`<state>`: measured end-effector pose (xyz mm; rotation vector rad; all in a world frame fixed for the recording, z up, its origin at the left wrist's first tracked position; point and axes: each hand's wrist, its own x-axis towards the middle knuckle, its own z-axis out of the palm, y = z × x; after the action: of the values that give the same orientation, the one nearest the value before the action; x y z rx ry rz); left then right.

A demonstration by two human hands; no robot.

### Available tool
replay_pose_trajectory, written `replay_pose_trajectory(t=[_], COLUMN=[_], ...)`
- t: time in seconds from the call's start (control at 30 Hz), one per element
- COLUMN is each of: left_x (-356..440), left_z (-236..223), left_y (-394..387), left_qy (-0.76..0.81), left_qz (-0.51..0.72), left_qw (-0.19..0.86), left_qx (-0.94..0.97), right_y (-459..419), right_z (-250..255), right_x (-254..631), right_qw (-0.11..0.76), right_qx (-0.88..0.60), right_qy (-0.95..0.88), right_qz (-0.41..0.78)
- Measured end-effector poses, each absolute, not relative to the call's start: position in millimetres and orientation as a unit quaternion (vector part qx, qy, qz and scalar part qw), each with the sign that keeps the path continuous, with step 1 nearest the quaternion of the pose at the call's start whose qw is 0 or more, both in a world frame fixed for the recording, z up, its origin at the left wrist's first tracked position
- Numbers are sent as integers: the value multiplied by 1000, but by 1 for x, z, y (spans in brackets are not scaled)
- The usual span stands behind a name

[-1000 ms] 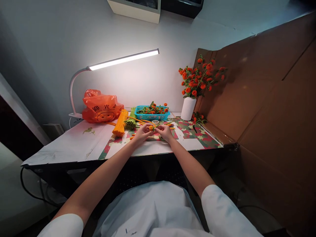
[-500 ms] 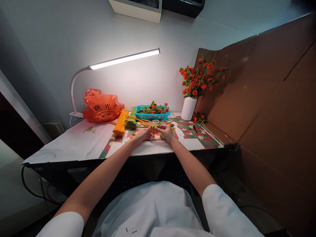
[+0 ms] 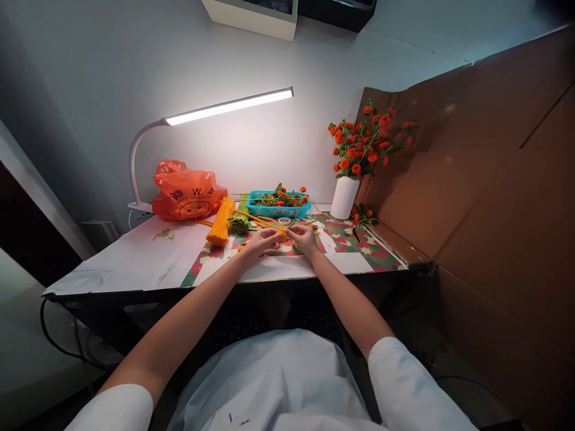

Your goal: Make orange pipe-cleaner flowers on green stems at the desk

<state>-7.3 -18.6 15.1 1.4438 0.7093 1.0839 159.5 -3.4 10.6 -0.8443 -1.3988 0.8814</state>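
My left hand [image 3: 261, 242] and my right hand [image 3: 303, 239] meet above the near part of the table. Between their fingertips is a small orange pipe-cleaner piece [image 3: 283, 237], looped like a flower head, and both hands are closed on it. Its finer shape is too small to make out. Several long orange pipe cleaners [image 3: 258, 220] lie just behind my fingers. To the left stands a thick bundle of orange pipe cleaners [image 3: 221, 224], with a green bundle [image 3: 239, 224] alongside. A roll of tape [image 3: 284, 221] lies right behind my hands.
A blue basket [image 3: 279, 212] holds orange flowers with green stems. Right of it, a white vase [image 3: 344, 197] carries more flowers beside a cardboard wall [image 3: 485, 197]. A red plastic bag [image 3: 191, 194] sits under a lit desk lamp [image 3: 229, 106] on the left.
My left hand has turned slightly and its fingers have shifted, so more of the orange piece shows between the hands. The whole view has moved a little; other things stay put.
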Motion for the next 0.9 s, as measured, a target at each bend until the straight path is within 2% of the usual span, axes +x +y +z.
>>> replay_pose_trajectory(t=[0.3,0.43,0.5,0.6,0.77,0.9], left_x=[-11,-11,-9,-8,-10,-11], left_z=[9,9,10,8,4,7], left_y=[-2,-3,-6,-10,-6,-6], left_qy=[253,280,299,310,342,364], left_qz=[415,396,437,491,459,428], left_qw=[697,704,648,505,281,247], left_qx=[526,519,547,639,770,789], right_y=[-1,0,-1,-4,-6,-5], right_z=[7,7,7,7,6,4], right_x=[158,158,158,158,159,160], right_qw=[581,563,558,547,512,488], right_qx=[-338,-341,-362,-383,-386,-373], right_qy=[-607,-632,-642,-669,-717,-752], right_qz=[425,410,381,327,273,240])
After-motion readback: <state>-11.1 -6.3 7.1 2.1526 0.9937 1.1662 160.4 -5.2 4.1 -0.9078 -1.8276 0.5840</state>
